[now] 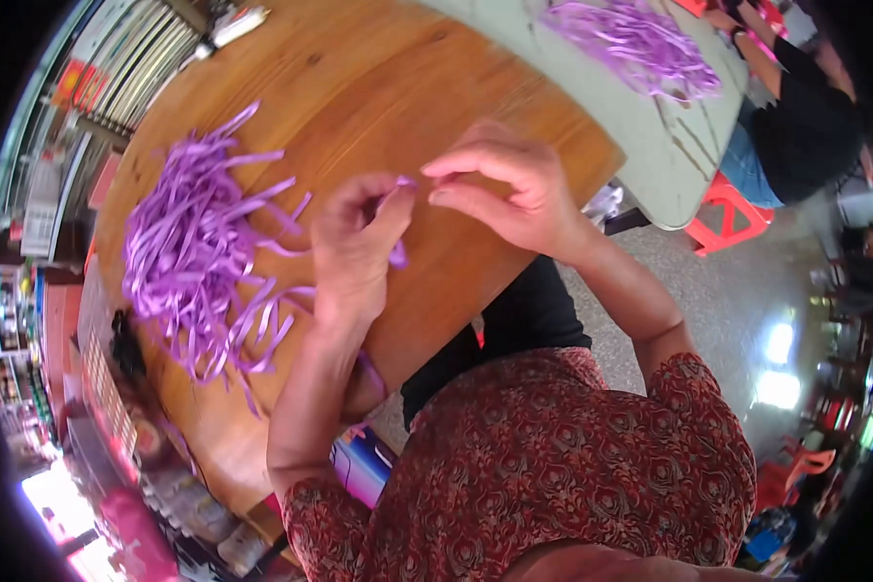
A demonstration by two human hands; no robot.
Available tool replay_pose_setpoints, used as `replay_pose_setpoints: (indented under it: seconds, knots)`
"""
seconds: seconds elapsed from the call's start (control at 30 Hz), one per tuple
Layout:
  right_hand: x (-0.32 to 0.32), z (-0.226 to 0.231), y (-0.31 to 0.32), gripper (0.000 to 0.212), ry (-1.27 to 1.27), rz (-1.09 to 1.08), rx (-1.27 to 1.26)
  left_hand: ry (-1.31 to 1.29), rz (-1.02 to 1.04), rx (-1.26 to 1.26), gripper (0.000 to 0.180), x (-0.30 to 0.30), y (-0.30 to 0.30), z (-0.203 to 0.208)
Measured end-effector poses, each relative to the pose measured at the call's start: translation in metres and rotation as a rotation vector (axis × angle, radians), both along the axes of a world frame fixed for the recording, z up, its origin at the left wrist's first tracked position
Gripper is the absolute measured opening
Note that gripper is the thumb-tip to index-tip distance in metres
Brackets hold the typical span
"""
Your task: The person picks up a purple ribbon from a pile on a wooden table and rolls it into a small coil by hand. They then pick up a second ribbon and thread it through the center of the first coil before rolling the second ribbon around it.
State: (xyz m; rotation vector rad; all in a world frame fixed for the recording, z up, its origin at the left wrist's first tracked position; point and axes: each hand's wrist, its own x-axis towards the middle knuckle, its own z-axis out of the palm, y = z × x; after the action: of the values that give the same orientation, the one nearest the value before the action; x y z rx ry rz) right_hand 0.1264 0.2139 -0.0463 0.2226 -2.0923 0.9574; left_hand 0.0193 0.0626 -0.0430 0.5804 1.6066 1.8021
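My left hand (352, 247) is closed in a pinch on a purple ribbon (399, 254). One end of the ribbon shows at the tips of the thumb and forefinger, and more hangs beside the palm. Just to the right, my right hand (504, 189) faces it with thumb and forefinger curved and their tips a little apart, and no object shows between them. A loose heap of shiny purple ribbons (192, 257) lies on the wooden table (378, 87), left of my left hand. Some strands trail from the heap toward my left wrist.
A pale table (655, 165) adjoins at the upper right, bearing another purple ribbon pile (640, 44). A person in dark clothes (805, 126) sits there on a red plastic stool (732, 215). Shelving with stacked items (131, 68) borders the wooden table's left side. A blue box (364, 464) is below its edge.
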Motion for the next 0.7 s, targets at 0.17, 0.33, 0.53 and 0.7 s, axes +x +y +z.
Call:
replay_pose_setpoints:
  seconds: [0.17, 0.33, 0.53, 0.7]
  knots:
    - [-0.004, 0.000, -0.013, 0.015, -0.051, -0.002, -0.111, -0.015, -0.027, 0.069, 0.011, 0.000, -0.002, -0.002]
    - [-0.005, -0.001, -0.018, 0.011, -0.068, -0.048, -0.172, 0.038, -0.011, 0.115, 0.010, 0.004, -0.002, -0.003]
    - [-0.004, 0.000, -0.025, 0.006, -0.258, 0.002, -0.573, -0.054, -0.029, 0.179, 0.009, 0.007, -0.004, -0.003]
    - [-0.007, -0.010, -0.027, 0.009, -0.297, 0.287, -1.113, -0.244, -0.130, 0.396, 0.010, 0.004, -0.004, -0.008]
